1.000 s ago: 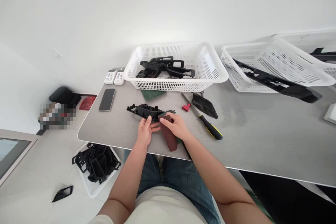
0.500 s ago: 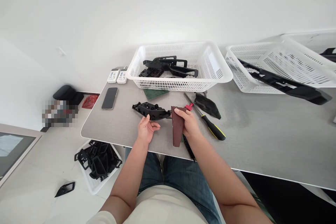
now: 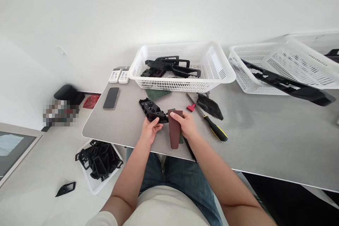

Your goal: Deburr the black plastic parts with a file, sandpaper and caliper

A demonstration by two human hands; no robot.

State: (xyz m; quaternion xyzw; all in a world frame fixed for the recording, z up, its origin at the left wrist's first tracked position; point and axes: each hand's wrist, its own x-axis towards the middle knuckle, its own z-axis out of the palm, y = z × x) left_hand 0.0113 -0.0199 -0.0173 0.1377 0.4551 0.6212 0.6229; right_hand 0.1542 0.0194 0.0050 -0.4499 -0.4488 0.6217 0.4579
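Note:
My left hand [image 3: 150, 129] is closed on the near edge of a black plastic trim part [image 3: 150, 108], which is tilted with its clip-covered side up. Between the thumb and fingers of my right hand [image 3: 186, 124] is a dark red-brown strip of sandpaper [image 3: 174, 132], hanging down beside the part's right end. A green sheet shows behind the strip, partly hidden. Just right of my right hand lie a small red scraper-like tool [image 3: 191, 107], a screwdriver [image 3: 215, 127] with a black and yellow handle, and a dark crumpled piece [image 3: 210, 106].
A white basket [image 3: 182, 85] with black trim parts stands at the back, a green sheet [image 3: 157, 94] before it. More white baskets [image 3: 249, 86] are at right. A phone [image 3: 111, 98] and two white boxes [image 3: 119, 76] lie left. A parts bin [image 3: 92, 185] stands on the floor.
The trim part has turned, its left end swinging up and away, and my left hand has shifted its hold along it. My right hand has moved slightly left with the sandpaper.

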